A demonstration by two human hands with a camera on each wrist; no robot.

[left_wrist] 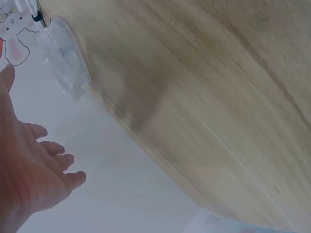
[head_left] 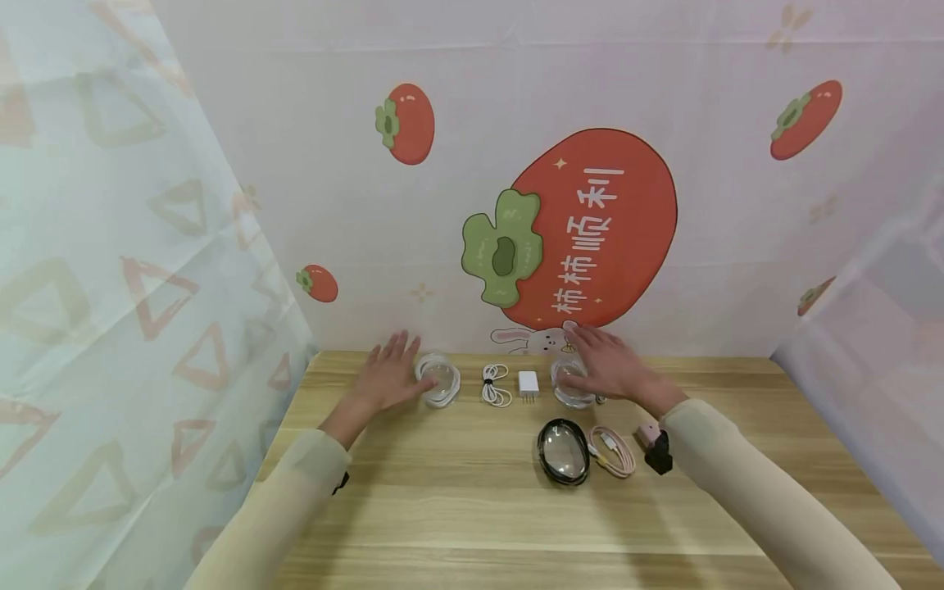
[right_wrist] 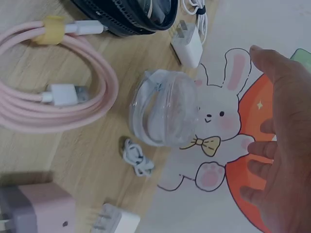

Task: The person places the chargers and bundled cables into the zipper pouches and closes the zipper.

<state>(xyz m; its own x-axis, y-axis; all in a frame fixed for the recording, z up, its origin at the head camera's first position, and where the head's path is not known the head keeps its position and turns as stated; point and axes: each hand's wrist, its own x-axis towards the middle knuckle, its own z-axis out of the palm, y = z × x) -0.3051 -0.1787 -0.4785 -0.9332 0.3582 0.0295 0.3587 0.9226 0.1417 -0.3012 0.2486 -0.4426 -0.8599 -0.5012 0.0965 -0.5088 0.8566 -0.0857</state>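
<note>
My left hand (head_left: 387, 378) is spread over the back left of the table, its thumb overlapping the edge of a clear round container (head_left: 440, 370) in the head view. In the left wrist view the hand (left_wrist: 34, 170) is apart from that container (left_wrist: 63, 53). My right hand (head_left: 610, 362) hovers at the back right with fingers extended, partly covering a second clear round container (head_left: 571, 395). The right wrist view shows a gap between this hand (right_wrist: 286, 131) and the container (right_wrist: 165, 109), which has something white inside. Neither hand holds anything.
Between the containers lie a tied white cable (head_left: 496, 385) and a white charger (head_left: 528, 382). Nearer are a black-rimmed oval case (head_left: 542, 455), a coiled pink cable (head_left: 627, 455) and a pink charger (head_left: 648, 432). A small white cable (right_wrist: 137, 158) and another white charger (right_wrist: 119, 221) lie right.
</note>
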